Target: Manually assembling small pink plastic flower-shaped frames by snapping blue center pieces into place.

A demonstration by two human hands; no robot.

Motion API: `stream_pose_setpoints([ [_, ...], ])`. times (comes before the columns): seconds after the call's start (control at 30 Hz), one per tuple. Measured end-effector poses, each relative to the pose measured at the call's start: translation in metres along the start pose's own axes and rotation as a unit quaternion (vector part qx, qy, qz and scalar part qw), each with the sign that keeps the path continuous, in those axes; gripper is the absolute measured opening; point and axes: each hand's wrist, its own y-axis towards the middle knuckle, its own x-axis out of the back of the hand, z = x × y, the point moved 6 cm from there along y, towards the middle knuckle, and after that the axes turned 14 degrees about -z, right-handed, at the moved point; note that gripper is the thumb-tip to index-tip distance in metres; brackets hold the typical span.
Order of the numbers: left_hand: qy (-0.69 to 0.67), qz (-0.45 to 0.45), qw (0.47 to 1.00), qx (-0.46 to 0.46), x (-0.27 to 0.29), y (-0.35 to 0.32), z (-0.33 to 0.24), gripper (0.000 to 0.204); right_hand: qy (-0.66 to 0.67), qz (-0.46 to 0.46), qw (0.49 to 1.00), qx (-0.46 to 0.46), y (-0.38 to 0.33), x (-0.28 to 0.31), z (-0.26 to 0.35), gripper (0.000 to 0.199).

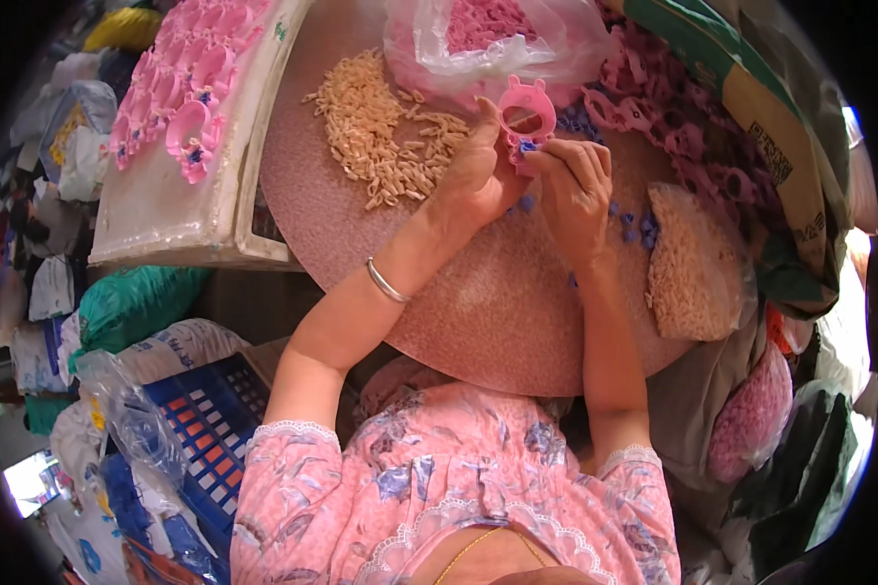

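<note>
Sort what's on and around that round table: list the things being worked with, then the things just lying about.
In use:
left hand holding the pink ring-shaped plastic piece
right hand at its small blue part
loose blue parts
pile of tan sticks
tray of finished pink pieces

Lying about:
blue crate
green sack
bag of pink bits

Pink plastic ring piece (527, 113) with two small ears, upright; small blue part at its lower end; above the round table's (478, 302) far edge.

Single head view, fisheye, looks steeply down, close over round pink tabletop (478, 292).
</note>
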Motion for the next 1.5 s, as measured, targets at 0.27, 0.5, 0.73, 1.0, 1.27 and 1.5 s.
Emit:
stream_pose_setpoints([
  [0.27,-0.026,0.051,0.998,-0.008,0.009,0.004,-0.012,0.055,-0.028,0.083,0.996,0.006,0.008,-0.001,0.003,0.024],
  [0.5,-0.026,-0.004,0.999,-0.031,0.005,0.003,-0.020,0.053,-0.028,0.118,0.993,0.013,0.012,-0.003,0.008,0.026],
  [0.73,0.010,0.052,0.998,-0.046,-0.002,0.000,-0.015,0.059,0.082,-0.025,0.959,-0.272,-0.001,-0.004,-0.022,0.049],
  [1.0,0.069,0.065,0.995,-0.027,-0.006,0.000,-0.002,0.047,0.321,-0.020,0.732,-0.600,-0.036,-0.025,-0.046,0.055],
  [1.27,0.054,0.064,0.996,-0.008,-0.012,-0.005,-0.010,0.040,0.380,-0.048,0.771,-0.509,-0.021,-0.019,-0.046,0.042],
  [1.5,0.086,0.102,0.991,0.030,-0.017,-0.011,-0.005,0.042,0.325,-0.056,0.790,-0.516,-0.029,-0.016,-0.053,0.032],
])
